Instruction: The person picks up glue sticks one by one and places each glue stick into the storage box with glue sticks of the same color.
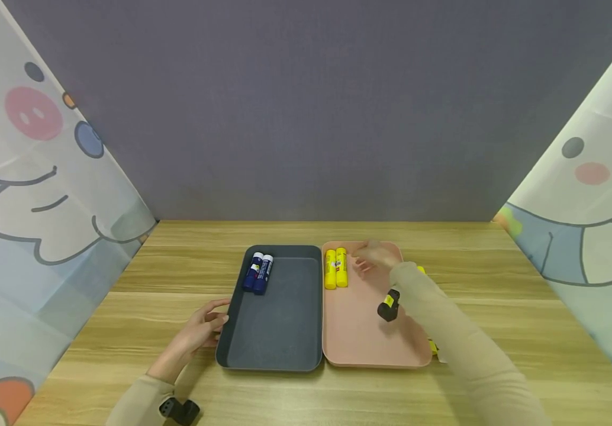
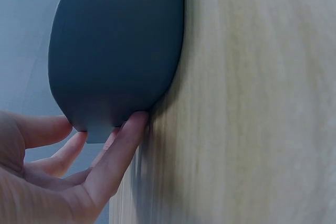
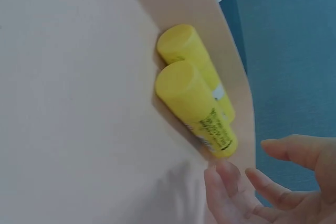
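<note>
Two yellow glue sticks (image 1: 335, 268) lie side by side at the far left of the pink tray (image 1: 361, 337). Over that tray's far end, my right hand (image 1: 376, 254) is held with its fingers loosely spread. In the right wrist view, those fingers (image 3: 286, 200) are beside the end of the nearer yellow glue stick (image 3: 197, 108) and hold nothing. Two dark blue sticks with white caps (image 1: 258, 273) rest at the far left inside the dark grey tray (image 1: 279, 331). My left hand (image 1: 196, 331) touches that tray's outer left wall (image 2: 115, 51) with its fingertips.
The two trays stand edge to edge on the wooden table (image 1: 141, 313). Partly hidden by my right forearm, yellow items (image 1: 433, 347) lie to the right of the pink tray. A grey panel (image 1: 316, 118) rises behind the table, with printed cloths (image 1: 45, 177) at the sides.
</note>
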Demonstrator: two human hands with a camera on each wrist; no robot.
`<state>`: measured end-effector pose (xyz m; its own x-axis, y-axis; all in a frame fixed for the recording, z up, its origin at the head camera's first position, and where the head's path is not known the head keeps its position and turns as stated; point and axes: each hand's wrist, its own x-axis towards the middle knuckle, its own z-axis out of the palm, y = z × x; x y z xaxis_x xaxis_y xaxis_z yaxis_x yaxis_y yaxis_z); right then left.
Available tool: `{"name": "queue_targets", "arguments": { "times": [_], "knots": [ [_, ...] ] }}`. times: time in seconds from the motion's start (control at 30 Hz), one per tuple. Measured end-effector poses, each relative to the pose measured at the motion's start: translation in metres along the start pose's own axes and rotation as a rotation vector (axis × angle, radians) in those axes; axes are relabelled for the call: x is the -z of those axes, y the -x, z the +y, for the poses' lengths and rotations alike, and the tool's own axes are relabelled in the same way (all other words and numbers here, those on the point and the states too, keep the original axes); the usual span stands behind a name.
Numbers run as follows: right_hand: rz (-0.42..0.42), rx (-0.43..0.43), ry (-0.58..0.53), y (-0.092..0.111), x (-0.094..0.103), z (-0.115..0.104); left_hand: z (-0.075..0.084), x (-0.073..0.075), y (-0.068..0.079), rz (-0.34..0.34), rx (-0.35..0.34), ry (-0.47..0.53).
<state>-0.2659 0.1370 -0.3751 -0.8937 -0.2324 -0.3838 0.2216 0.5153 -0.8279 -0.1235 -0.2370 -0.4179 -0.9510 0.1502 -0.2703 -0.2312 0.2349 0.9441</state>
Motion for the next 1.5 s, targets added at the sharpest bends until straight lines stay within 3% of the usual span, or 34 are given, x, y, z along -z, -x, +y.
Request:
{"name": "queue_targets", "arguments": {
  "times": [0.67,1.5],
  "knots": [
    [-0.036,0.023,0.079,0.025,0.011,-0.017,0.0,0.0,0.001,-0.002,0.0,-0.007],
    [-0.017,0.068,0.169,0.056,0.041,-0.002,0.003,-0.002,0.002,0.021,0.018,0.002]
  ]
}}
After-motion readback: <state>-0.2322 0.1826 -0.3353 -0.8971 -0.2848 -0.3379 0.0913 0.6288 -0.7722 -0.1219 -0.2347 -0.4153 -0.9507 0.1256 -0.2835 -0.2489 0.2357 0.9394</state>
